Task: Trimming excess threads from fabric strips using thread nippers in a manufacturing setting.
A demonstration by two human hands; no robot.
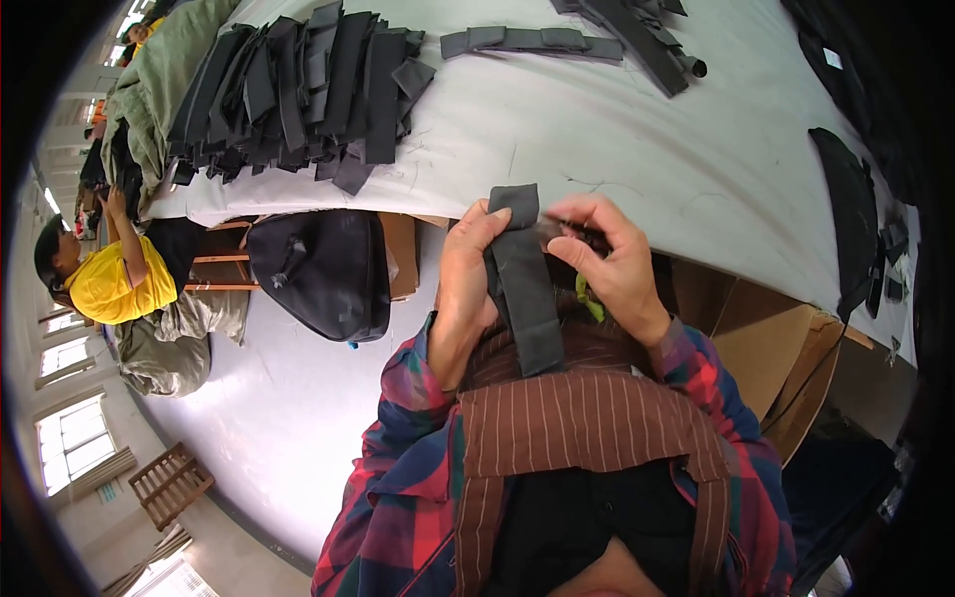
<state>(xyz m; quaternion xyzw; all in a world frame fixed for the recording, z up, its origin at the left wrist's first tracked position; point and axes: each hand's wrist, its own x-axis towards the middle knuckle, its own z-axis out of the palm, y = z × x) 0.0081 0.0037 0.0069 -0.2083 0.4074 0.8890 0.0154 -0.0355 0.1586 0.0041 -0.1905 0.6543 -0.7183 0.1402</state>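
Note:
A dark grey folded fabric strip (527,289) hangs down in front of my striped brown apron, just off the table's near edge. My left hand (470,264) pinches its upper end, thumb on top. Close by on the right, my right hand (615,261) is closed around a small dark tool (589,237), blurred and mostly covered by the fingers, so its kind is unclear. Its end is close to the strip's upper right edge; whether they touch, I cannot tell. A yellow-green band (589,298) dangles below the right hand.
A thick pile of similar dark strips (298,90) lies on the white-covered table (477,129) at far left. More strips (537,42) lie at the far side. Below the table stand a black bag (328,269) and a cardboard box (766,338). A person in yellow (114,279) works at left.

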